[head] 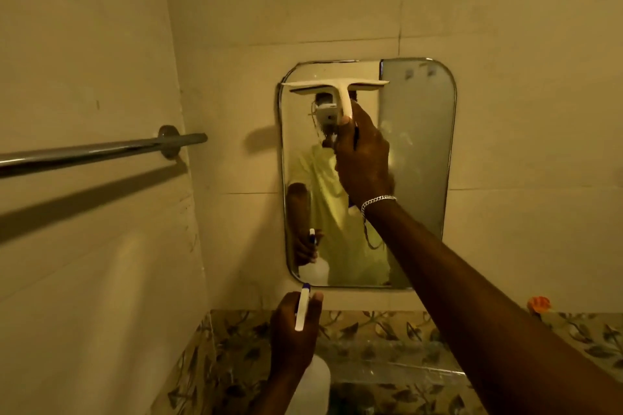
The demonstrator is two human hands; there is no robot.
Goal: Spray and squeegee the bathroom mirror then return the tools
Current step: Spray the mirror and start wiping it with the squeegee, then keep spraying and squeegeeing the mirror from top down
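A rounded rectangular mirror (418, 152) hangs on the tiled wall. Its left part looks clear and reflects a person in a yellow shirt; its right strip is foggy with spray. My right hand (364, 158) grips the handle of a white T-shaped squeegee (337, 88), whose blade lies flat against the glass near the mirror's top left. Below the mirror, my left hand (293, 330) holds a white spray bottle (312, 377) by its neck, the white and blue trigger head (302, 308) pointing up. The bottle's body is partly hidden by my hand.
A chrome towel bar (101, 152) juts out from the left wall at about mirror height. Leaf-patterned tiles (371, 347) run below the mirror. A small orange object (539, 304) sits on the ledge at the right.
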